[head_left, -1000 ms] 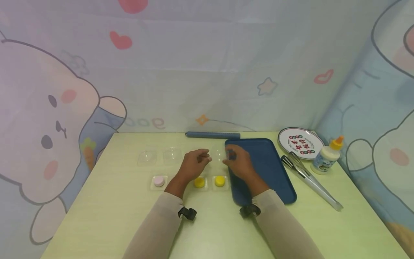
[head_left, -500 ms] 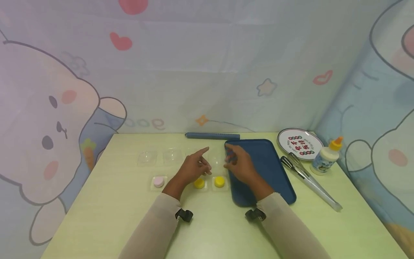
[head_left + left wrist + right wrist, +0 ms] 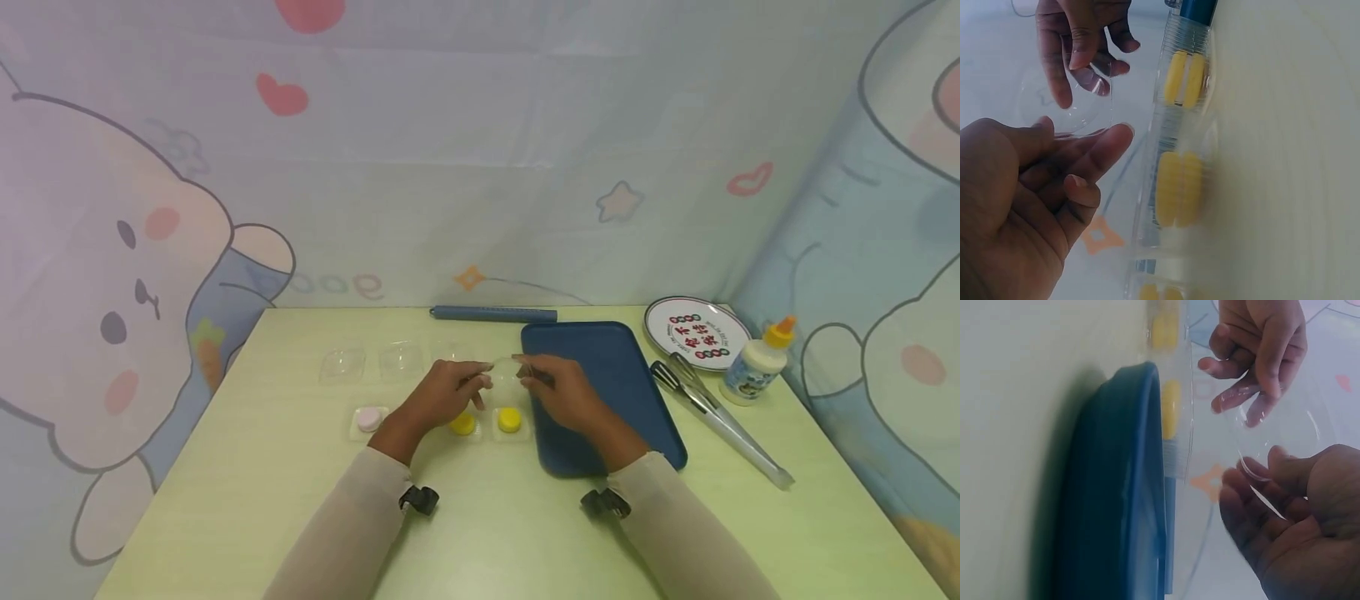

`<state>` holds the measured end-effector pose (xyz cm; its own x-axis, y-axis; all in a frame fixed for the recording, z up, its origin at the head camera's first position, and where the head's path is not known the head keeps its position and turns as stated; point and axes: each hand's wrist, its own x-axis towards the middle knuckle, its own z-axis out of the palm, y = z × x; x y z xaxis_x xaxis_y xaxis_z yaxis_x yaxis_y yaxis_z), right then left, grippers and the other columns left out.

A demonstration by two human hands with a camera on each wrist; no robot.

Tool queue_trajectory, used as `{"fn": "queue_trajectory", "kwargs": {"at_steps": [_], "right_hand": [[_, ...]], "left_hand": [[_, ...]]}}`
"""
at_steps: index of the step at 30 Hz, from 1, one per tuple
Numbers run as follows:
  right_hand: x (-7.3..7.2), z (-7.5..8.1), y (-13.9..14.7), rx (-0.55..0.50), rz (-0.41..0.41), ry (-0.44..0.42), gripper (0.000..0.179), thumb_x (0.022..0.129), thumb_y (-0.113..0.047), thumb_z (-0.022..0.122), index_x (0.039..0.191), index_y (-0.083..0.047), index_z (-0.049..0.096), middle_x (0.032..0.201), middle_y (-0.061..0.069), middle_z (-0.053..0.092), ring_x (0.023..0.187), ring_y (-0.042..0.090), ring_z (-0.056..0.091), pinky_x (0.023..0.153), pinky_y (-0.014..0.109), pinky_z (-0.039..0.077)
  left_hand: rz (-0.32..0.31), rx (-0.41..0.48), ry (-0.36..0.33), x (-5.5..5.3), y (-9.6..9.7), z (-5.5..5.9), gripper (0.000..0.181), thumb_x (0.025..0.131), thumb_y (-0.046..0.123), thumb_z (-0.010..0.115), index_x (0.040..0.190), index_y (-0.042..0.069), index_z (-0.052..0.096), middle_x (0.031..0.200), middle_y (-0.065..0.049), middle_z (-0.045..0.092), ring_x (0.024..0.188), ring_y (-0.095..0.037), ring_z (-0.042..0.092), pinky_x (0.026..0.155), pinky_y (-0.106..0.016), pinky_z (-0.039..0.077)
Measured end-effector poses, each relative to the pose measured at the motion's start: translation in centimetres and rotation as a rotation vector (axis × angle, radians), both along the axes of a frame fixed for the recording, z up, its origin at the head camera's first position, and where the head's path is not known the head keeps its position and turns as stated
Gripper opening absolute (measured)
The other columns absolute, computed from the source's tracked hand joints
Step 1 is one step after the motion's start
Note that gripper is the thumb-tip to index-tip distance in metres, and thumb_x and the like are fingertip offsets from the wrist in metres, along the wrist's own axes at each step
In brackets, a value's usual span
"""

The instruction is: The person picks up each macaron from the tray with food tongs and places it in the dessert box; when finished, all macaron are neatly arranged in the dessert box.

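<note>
My left hand (image 3: 438, 394) and right hand (image 3: 561, 389) pinch opposite edges of a clear plastic domed lid (image 3: 507, 377), holding it up between them. In the left wrist view, the lid (image 3: 1032, 103) is see-through, with its edge between thumb and fingers. Just nearer than the lid, a yellow macaron (image 3: 510, 419) sits on its clear square base. Beside it, another yellow macaron (image 3: 462, 424) is partly covered by my left hand. A pale pink macaron (image 3: 368, 419) lies on a clear base left of my left wrist. The left wrist view shows a further yellow macaron (image 3: 1161, 292) at its bottom edge.
More clear lids (image 3: 342, 364) lie in a row at the back left. A blue tray (image 3: 618, 392) is under and beyond my right forearm. Tongs (image 3: 723, 421), a white plate (image 3: 697, 332) and a bottle (image 3: 752, 367) stand right; a blue-grey bar (image 3: 493, 314) lies behind.
Both hands spread their fingers around the lid on the table, then closed on its edges. The lid is now lifted and nearer me, close behind the right-hand yellow macaron.
</note>
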<state>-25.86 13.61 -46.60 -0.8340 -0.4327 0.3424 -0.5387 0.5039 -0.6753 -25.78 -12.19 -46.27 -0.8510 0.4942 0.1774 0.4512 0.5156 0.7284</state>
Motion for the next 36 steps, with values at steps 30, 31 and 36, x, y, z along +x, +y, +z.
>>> {"fn": "queue_trajectory", "kwargs": {"at_steps": [30,31,36], "right_hand": [[1.9,0.2,2.0,-0.037,0.138,-0.195,0.052,0.105,-0.022,0.076,0.152,-0.004,0.063,0.127,0.018,0.077,0.103,0.025,0.079,0.083,0.028,0.063],[2.0,0.2,2.1,-0.031,0.138,-0.193,0.053,0.104,-0.022,0.077,0.152,-0.006,0.063,0.128,0.017,0.077,0.105,0.025,0.079,0.084,0.028,0.062],[2.1,0.0,2.6,-0.005,0.152,-0.177,0.056,0.102,-0.023,0.080,0.152,-0.009,0.062,0.142,0.018,0.070,0.118,0.036,0.073,0.091,0.042,0.060]], "left_hand": [[-0.066,0.046,-0.086,2.6,-0.4,0.4,0.058,0.107,0.033,0.072,0.156,0.004,0.059,0.146,-0.020,0.071,0.132,-0.038,0.073,0.112,-0.052,0.058],[-0.068,0.046,-0.077,2.6,-0.3,0.4,0.059,0.107,0.032,0.073,0.156,0.004,0.059,0.145,-0.020,0.072,0.132,-0.039,0.072,0.113,-0.052,0.058],[-0.094,0.073,-0.060,2.8,-0.1,0.2,0.059,0.105,0.026,0.076,0.154,-0.001,0.059,0.144,-0.025,0.071,0.135,-0.041,0.070,0.117,-0.052,0.055]]}}
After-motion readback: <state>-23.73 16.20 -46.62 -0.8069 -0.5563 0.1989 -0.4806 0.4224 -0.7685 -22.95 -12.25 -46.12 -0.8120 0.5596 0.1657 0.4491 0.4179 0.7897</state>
